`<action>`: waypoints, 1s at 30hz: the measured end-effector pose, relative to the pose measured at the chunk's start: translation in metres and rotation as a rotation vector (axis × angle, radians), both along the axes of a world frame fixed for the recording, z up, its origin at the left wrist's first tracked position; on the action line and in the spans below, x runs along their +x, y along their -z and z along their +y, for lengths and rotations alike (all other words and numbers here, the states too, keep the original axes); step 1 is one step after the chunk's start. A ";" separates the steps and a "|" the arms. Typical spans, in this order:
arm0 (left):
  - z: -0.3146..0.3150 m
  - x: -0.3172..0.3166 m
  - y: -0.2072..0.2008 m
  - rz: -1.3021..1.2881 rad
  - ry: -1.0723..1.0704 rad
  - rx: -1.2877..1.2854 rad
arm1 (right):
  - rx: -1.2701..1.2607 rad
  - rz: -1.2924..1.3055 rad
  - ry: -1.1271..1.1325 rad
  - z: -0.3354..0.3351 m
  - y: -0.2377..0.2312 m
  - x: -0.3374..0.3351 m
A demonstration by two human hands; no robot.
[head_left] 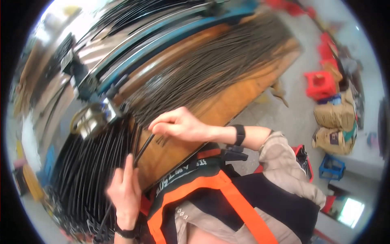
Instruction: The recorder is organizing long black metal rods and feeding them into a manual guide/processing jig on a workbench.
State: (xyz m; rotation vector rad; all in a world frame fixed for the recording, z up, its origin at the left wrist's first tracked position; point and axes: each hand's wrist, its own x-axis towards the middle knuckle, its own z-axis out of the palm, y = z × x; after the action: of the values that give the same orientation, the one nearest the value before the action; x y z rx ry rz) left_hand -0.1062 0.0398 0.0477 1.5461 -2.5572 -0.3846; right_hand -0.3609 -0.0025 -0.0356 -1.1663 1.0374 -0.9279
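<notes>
My right hand (pixel 178 125) is closed, its thumb and fingers pinching a thin black rod (pixel 146 145) above the wooden board. From there the rod slants down and left to my left hand (pixel 125 188), which curls around its lower stretch with one finger pointing up along it. Part of the rod is hidden behind the left hand. A dense bundle of similar black rods (pixel 87 171) hangs just left of that hand. Up and left of my right hand, many long dark rods (pixel 195 69) lie spread along the wooden board (pixel 215 106).
A metal machine head (pixel 97 118) stands left of my right hand, joined to a long blue rail (pixel 162 38). On the floor at right are a red plastic stool (pixel 321 85), stuffed sacks (pixel 334 118) and a blue stool (pixel 332 167). An orange-trimmed apron (pixel 195 183) covers my front.
</notes>
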 end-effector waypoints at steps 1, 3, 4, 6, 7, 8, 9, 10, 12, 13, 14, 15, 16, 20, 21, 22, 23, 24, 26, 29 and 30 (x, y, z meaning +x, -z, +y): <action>-0.002 -0.001 0.000 0.015 0.034 -0.013 | 0.009 -0.035 -0.005 -0.001 -0.001 -0.001; -0.007 -0.002 0.000 0.011 0.047 -0.014 | -0.312 0.129 0.021 -0.006 0.005 -0.012; -0.011 -0.003 -0.001 0.005 0.046 -0.014 | -0.616 0.285 0.010 -0.010 0.009 -0.017; -0.023 -0.006 -0.005 0.058 0.085 0.025 | -0.924 0.450 0.006 -0.017 0.010 -0.026; -0.030 -0.007 -0.008 0.105 0.106 0.078 | -0.963 0.381 0.000 -0.021 0.010 -0.031; -0.035 -0.008 -0.012 0.149 0.126 0.132 | -1.000 0.308 -0.007 -0.024 0.009 -0.033; -0.041 -0.009 -0.016 0.146 0.131 0.124 | -1.038 0.235 -0.015 -0.026 0.008 -0.035; -0.048 -0.011 -0.020 0.187 0.106 0.249 | -1.045 0.235 -0.008 -0.026 0.006 -0.037; -0.059 -0.018 -0.025 0.268 0.053 0.506 | -1.219 0.417 0.040 -0.025 0.000 -0.039; -0.063 -0.023 -0.026 0.264 0.059 0.502 | -1.303 0.511 0.065 -0.025 -0.003 -0.040; -0.065 -0.029 -0.026 0.216 0.100 0.441 | -1.306 0.513 0.072 -0.024 -0.005 -0.038; -0.067 -0.036 -0.026 0.169 0.141 0.378 | -1.314 0.615 0.054 -0.023 -0.008 -0.033; -0.067 -0.040 -0.027 0.122 0.181 0.320 | -1.315 0.717 0.033 -0.019 -0.010 -0.026; -0.099 -0.054 -0.044 -0.011 0.407 -0.198 | -1.282 0.738 0.338 -0.041 0.002 -0.061; -0.111 -0.054 -0.053 -0.002 0.405 -0.222 | -1.255 0.682 0.493 -0.050 0.009 -0.079; -0.125 -0.051 -0.066 -0.043 0.356 -0.311 | -1.279 0.690 0.493 -0.055 0.016 -0.103; -0.131 -0.048 -0.072 -0.086 0.298 -0.388 | -0.960 0.853 0.522 -0.052 0.024 -0.127; -0.136 -0.051 -0.070 -0.085 0.287 -0.399 | -0.633 0.989 0.542 -0.054 0.021 -0.137; -0.155 -0.069 -0.056 -0.056 0.404 -0.312 | -0.827 0.909 0.469 -0.066 0.002 -0.137; -0.166 -0.077 -0.053 -0.045 0.473 -0.309 | -1.170 0.737 0.325 -0.081 -0.014 -0.145; -0.167 -0.078 -0.053 -0.047 0.474 -0.342 | -1.095 0.807 0.447 -0.090 0.005 -0.159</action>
State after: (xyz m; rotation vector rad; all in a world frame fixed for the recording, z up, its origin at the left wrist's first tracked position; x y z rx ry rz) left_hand -0.1839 -0.1267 0.1006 0.8423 -2.8210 0.0526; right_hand -0.5196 -0.0922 -0.0404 -2.4088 1.5106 -1.5103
